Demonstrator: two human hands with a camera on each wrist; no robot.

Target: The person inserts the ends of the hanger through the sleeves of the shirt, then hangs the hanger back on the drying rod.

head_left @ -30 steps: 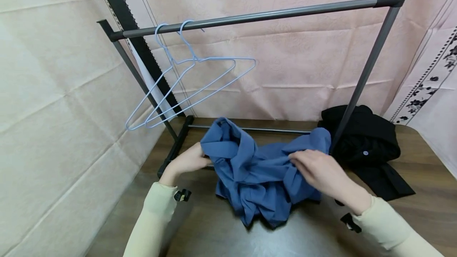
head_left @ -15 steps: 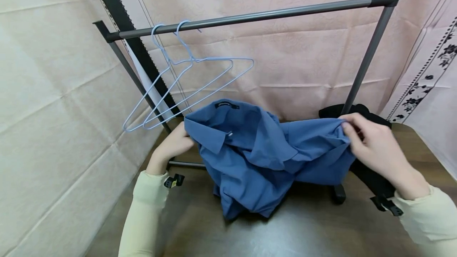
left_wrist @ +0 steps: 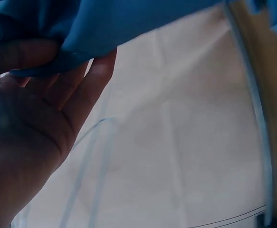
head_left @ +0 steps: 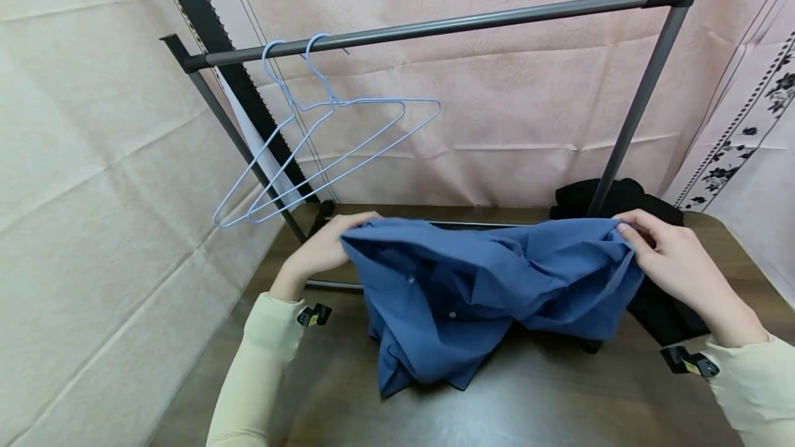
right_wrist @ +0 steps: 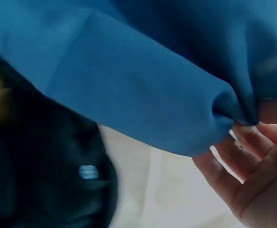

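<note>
A blue button-up shirt (head_left: 472, 288) is stretched between both hands, its lower folds hanging down to the table. At its left end the left hand (head_left: 326, 247) pinches the upper edge; the left wrist view shows the thumb over the cloth (left_wrist: 100, 28) and the fingers behind it. The right hand (head_left: 680, 261) pinches the other end, and in the right wrist view the fabric (right_wrist: 143, 90) bunches at the thumb and fingertips. Small white buttons run down the shirt's front. The collar label is hidden.
Two light blue wire hangers (head_left: 335, 105) hang on the left part of a grey rack's top bar (head_left: 472, 23). Behind the right hand lies a folded black garment (head_left: 652, 205) on the wooden table (head_left: 509, 405). Pale cloth drapes stand behind and at left.
The crumpled shirt has been spread wide. My right hand moved right, gripping one end. My left hand shifted to the upper left edge, and the open collar folded out of sight.
</note>
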